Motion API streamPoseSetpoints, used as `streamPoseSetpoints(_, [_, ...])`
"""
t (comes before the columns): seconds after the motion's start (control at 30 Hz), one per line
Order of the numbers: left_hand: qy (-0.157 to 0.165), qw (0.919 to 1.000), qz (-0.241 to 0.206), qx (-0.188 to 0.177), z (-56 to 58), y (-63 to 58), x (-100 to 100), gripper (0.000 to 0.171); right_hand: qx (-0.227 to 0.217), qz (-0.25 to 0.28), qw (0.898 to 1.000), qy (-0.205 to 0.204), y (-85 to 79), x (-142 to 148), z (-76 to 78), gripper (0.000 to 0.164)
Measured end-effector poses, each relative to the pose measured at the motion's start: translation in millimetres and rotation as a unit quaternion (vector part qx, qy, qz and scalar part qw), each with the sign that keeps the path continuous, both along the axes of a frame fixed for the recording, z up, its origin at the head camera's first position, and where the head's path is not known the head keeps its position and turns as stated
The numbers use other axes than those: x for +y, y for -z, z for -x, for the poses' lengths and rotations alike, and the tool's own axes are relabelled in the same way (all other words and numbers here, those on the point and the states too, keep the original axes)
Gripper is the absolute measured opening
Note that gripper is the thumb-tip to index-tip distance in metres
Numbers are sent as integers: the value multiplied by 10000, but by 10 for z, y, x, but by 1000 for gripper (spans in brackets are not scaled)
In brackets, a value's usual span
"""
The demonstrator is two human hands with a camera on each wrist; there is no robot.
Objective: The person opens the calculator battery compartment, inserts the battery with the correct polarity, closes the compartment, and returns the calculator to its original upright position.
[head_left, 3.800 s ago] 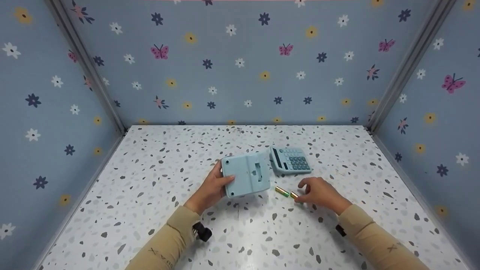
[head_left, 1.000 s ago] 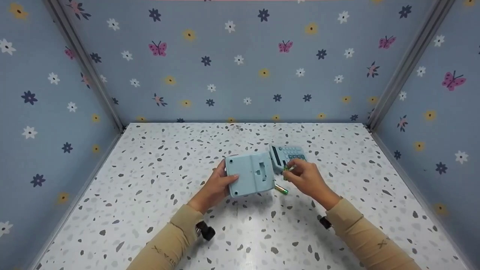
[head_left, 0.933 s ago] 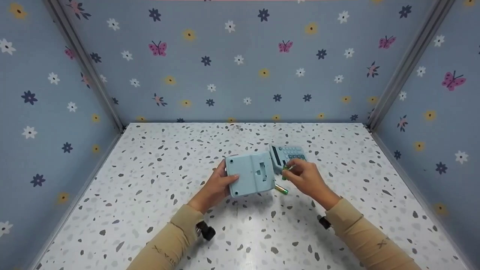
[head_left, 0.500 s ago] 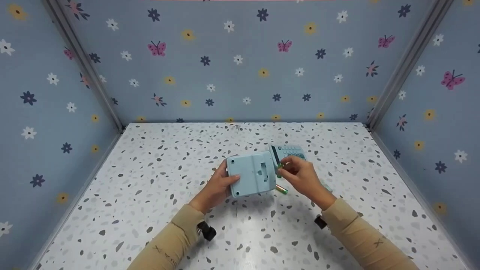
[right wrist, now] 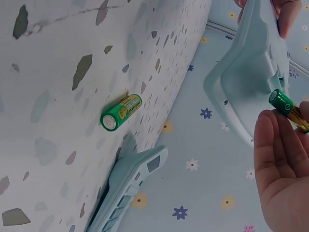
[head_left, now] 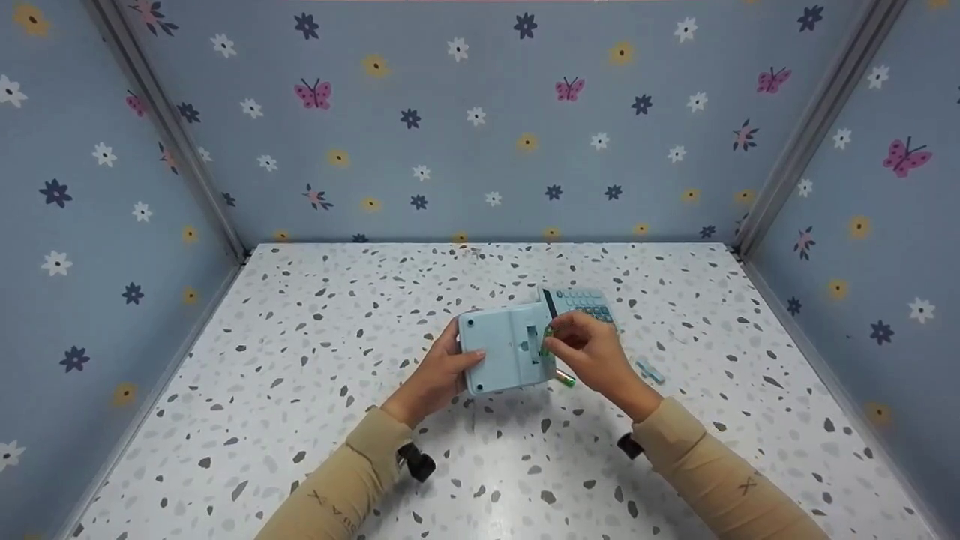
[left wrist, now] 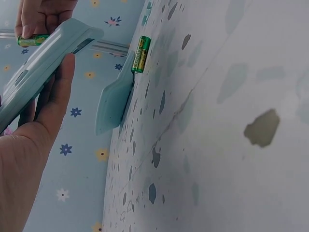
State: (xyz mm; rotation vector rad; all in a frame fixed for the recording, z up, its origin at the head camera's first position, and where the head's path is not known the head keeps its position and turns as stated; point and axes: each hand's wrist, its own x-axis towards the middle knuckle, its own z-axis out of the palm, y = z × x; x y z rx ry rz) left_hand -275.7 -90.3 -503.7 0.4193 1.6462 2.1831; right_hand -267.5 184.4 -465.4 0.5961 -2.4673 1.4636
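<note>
My left hand [head_left: 435,373] grips a pale blue calculator [head_left: 493,354] raised over the table, its back turned up and its battery slot uncovered. The thumb lies on the back, with the other fingers underneath. Between thumb and fingertips my right hand [head_left: 600,363] pinches a green-and-gold battery [right wrist: 281,102], right at the slot's edge in the head view. A second battery [right wrist: 120,112] lies on the table below the calculator's near right corner. Behind my right hand another pale blue calculator [head_left: 579,298] lies keys up, partly hidden by the hand and the held calculator.
A small pale blue plastic piece [head_left: 649,370], shaped like a battery cover, lies right of my right wrist. Flower-patterned panels [head_left: 480,150] enclose the speckled white table [head_left: 360,300] at the back and both sides.
My right hand has picked up one battery from the table and carried it left to the slot. The held calculator has shifted slightly right. The small plastic piece has come out from behind my right arm.
</note>
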Motion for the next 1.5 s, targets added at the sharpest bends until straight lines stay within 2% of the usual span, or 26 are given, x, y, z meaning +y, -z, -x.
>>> streamPoseSetpoints(0.5, [72, 10000, -57, 35, -13, 25, 30, 71, 337, -123, 9993, -93, -4, -66, -33, 15])
streamPoseSetpoints(0.73, [65, 10000, -33, -21, -22, 14, 53, 73, 248, -296, 9992, -46, 9, -66, -1, 14])
streamPoseSetpoints(1.0, [142, 9999, -30, -2, -39, 11, 66, 72, -314, 195, 9993, 92, 16, -65, 17, 14])
streamPoseSetpoints(1.2, [214, 9997, -62, 68, -48, 27, 66, 74, -960, 697, 9927, 215, 2, -68, 23, 14])
streamPoseSetpoints(1.33, [219, 9997, -57, 114, -61, 15, 64, 76, -1568, 791, 9831, 520, -15, -73, 39, 27])
streamPoseSetpoints(1.5, [184, 9998, -100, 77, -61, 19, 69, 74, -2129, 535, 9724, 793, -24, -59, 61, 48])
